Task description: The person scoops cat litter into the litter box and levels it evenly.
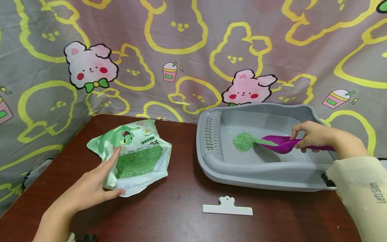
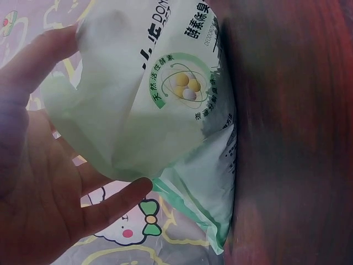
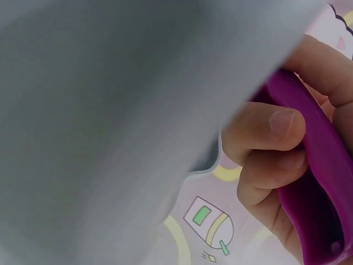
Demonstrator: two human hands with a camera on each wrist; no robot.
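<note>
My right hand (image 1: 311, 137) grips the handle of a purple scoop (image 1: 282, 144) over a grey litter box (image 1: 269, 171). The scoop tilts left, and green cat litter (image 1: 244, 142) pours from its tip onto a small pile on the box floor. In the right wrist view, fingers curl round the purple handle (image 3: 317, 149), with the blurred box wall covering much of the picture. On the left, my left hand (image 1: 90, 186) rests against the side of an open bag (image 1: 127, 134) of green litter, thumb and fingers spread and fairly straight along its mouth. Fingertips (image 2: 140, 190) touch the bag in the left wrist view.
A white sealing clip (image 1: 227, 208) lies on the dark brown table (image 1: 181, 195) in front of the box. Behind stands a curtain (image 1: 187, 67) printed with rabbits and cups. A slotted ledge (image 1: 211, 134) runs along the box's left end.
</note>
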